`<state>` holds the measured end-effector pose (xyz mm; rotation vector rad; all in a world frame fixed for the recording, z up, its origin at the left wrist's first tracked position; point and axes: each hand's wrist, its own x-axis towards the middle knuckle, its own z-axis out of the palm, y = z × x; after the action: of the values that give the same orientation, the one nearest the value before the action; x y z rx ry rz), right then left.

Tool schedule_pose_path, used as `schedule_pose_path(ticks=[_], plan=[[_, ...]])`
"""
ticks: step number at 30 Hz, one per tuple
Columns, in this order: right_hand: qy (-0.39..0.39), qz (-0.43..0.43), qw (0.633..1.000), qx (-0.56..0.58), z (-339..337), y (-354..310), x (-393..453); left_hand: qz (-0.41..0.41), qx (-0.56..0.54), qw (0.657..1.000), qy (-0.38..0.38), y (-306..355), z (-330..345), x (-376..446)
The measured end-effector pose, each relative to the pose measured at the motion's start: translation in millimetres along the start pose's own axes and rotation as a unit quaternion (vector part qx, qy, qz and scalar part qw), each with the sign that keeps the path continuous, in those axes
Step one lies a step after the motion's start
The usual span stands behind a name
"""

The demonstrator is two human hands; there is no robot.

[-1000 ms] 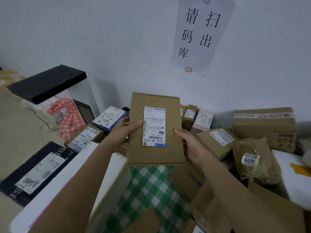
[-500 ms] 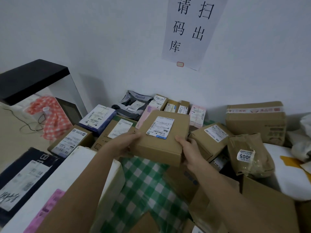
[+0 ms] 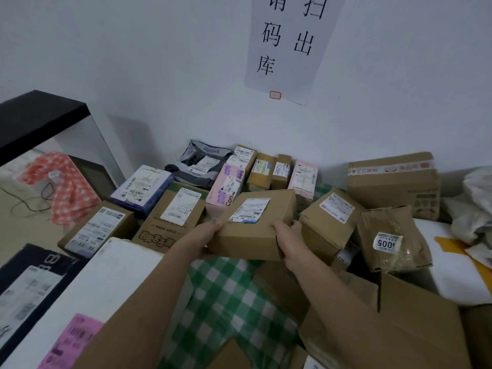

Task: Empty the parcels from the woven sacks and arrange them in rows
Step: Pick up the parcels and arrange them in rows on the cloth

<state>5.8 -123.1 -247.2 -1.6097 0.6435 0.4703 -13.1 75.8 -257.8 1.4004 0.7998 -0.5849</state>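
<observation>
A flat brown cardboard parcel (image 3: pixel 253 230) with a white shipping label on top is held label-up between both hands. My left hand (image 3: pixel 205 235) grips its left edge and my right hand (image 3: pixel 288 238) grips its right edge. It hovers low over a green-and-white checked woven sack (image 3: pixel 226 294), just in front of a pink box (image 3: pixel 226 193). Beyond it, parcels stand in a row along the wall: a grey mailer bag (image 3: pixel 199 166), small brown boxes (image 3: pixel 263 169) and a pale pink box (image 3: pixel 303 177).
A brown box with black print (image 3: pixel 173 217), a blue-wrapped parcel (image 3: pixel 141 187) and a labelled box (image 3: pixel 95 227) lie at left. A large taped carton (image 3: pixel 394 182) and a brown paper pouch (image 3: pixel 391 241) sit at right. A white foam box (image 3: pixel 87 288) is at lower left.
The parcel has been tipped from upright, label facing me, to flat and lowered forward toward the row by the wall. Both hands stay on its sides.
</observation>
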Motion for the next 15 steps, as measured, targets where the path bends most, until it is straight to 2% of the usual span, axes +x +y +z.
schedule_pose_path(ticks=[6,9,11,15], plan=[[-0.085,-0.033,0.984,-0.152,2,14,4,0.086,0.09,0.992,0.02,-1,2,13],[-0.128,-0.083,0.959,-0.237,-1,21,4,0.116,0.127,0.984,0.038,-5,7,16],[-0.123,-0.105,0.939,-0.302,-3,27,6,0.143,0.166,0.974,0.06,-8,10,18],[-0.064,-0.122,0.896,-0.421,-1,29,10,0.181,0.21,0.958,0.08,-12,12,20]])
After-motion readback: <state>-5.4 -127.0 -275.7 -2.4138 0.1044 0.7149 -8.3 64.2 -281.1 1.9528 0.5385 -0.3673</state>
